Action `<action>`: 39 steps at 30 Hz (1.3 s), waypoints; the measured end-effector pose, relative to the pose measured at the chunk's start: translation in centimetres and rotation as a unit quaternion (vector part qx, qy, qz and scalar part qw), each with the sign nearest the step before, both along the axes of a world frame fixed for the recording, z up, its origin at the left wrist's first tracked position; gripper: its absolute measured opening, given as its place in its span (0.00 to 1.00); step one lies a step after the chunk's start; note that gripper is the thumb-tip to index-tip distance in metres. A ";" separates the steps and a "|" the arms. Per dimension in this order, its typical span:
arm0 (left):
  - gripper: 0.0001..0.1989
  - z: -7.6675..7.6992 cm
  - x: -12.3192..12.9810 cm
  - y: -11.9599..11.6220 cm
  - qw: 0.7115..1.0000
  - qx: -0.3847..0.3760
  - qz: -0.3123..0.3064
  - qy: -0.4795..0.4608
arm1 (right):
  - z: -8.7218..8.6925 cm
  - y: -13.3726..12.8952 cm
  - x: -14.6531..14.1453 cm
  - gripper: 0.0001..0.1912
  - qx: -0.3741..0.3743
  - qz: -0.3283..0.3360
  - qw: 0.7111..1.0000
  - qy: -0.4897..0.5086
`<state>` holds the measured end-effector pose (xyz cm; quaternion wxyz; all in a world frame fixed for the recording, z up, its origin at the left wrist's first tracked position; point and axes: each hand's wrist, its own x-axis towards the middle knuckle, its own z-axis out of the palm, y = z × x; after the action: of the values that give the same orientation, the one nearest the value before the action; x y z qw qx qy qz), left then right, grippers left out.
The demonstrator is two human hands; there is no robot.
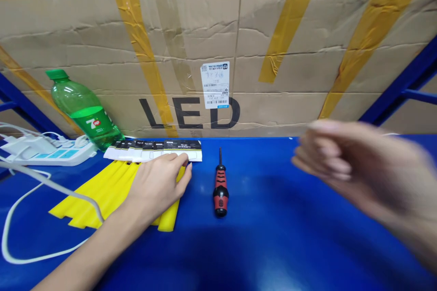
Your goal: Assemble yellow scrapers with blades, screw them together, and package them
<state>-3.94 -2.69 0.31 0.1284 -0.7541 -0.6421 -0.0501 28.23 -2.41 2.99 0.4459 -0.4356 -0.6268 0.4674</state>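
My left hand (pixel 159 179) lies on a row of overlapping yellow strips or tubes (pixel 109 186) with black-and-white header cards (pixel 145 150). Its thumb and bent fingers are apart over the rightmost card and its yellow piece, touching without a visible grip. A red and black screwdriver (pixel 221 193) lies to the right, its tip pointing away from me. My right hand (pixel 327 154) is raised over the right side of the blue table, blurred by motion. Its fingers curl inward, and nothing shows in them.
A large taped cardboard box (pixel 273 104) stands behind the blue table (pixel 259 245). At the left are a green soda bottle (pixel 88 113), tilted, and a white power strip (pixel 64 154). A white cable (pixel 44 261) loops across the left side. Blue metal posts (pixel 392 82) flank the box.
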 end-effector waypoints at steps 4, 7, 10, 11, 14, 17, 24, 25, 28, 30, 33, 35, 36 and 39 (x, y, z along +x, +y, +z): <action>0.12 -0.1 -0.1 0.0 0.999 -0.003 0.017 0.034 | -1.4 2.8 -5.8 0.23 -0.025 0.079 0.993 -0.086; 0.13 -0.3 -0.1 0.0 0.999 -0.005 0.024 0.040 | -5.0 3.4 -7.8 0.23 0.041 0.056 0.988 -0.138; 0.14 -0.5 0.1 0.1 0.998 -0.007 0.027 0.049 | -7.6 3.4 -8.3 0.23 0.055 0.043 0.988 -0.139; 0.15 -0.5 0.2 0.3 0.998 -0.008 0.028 0.055 | -8.0 3.4 -8.3 0.23 0.056 0.045 0.988 -0.138; 0.18 -0.6 0.8 0.7 0.996 -0.019 0.035 0.079 | -8.3 3.5 -8.2 0.22 0.045 0.059 0.991 -0.115; 0.16 -0.5 1.5 1.2 0.994 -0.027 0.046 0.097 | -8.2 3.8 -7.9 0.23 0.013 0.069 0.995 -0.065; 0.06 1.2 2.1 1.6 0.998 0.062 -0.006 -0.001 | -7.6 5.1 -6.6 0.15 -0.147 0.031 0.966 0.210; 0.07 1.6 2.2 1.6 0.996 0.072 -0.042 -0.014 | -7.2 5.4 -6.1 0.19 -0.182 0.033 0.946 0.265; 0.09 3.0 3.1 2.1 0.983 0.058 -0.170 -0.042 | -5.9 6.3 -3.7 0.37 -0.269 0.098 0.887 0.364; 0.09 3.9 3.9 2.5 0.968 0.038 -0.242 -0.060 | -5.0 6.7 -1.9 0.45 -0.278 0.149 0.877 0.364; 0.09 4.6 5.3 3.2 0.950 0.036 -0.305 -0.063 | -4.0 6.7 0.3 0.39 -0.248 0.150 0.915 0.280; 0.09 4.7 6.0 3.5 0.942 0.038 -0.329 -0.057 | -3.9 6.3 1.1 0.35 -0.229 0.137 0.935 0.234; 0.09 4.6 6.3 3.7 0.939 0.035 -0.337 -0.055 | -4.0 6.0 1.3 0.34 -0.223 0.127 0.941 0.219; 0.07 4.1 6.9 3.7 0.937 0.003 -0.346 -0.044 | -4.5 5.2 1.5 0.35 -0.210 0.116 0.953 0.186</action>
<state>2.98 1.05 4.36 0.0770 -0.9262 -0.3466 -0.1270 29.77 2.77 -1.53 0.3961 -0.3491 -0.4669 0.7094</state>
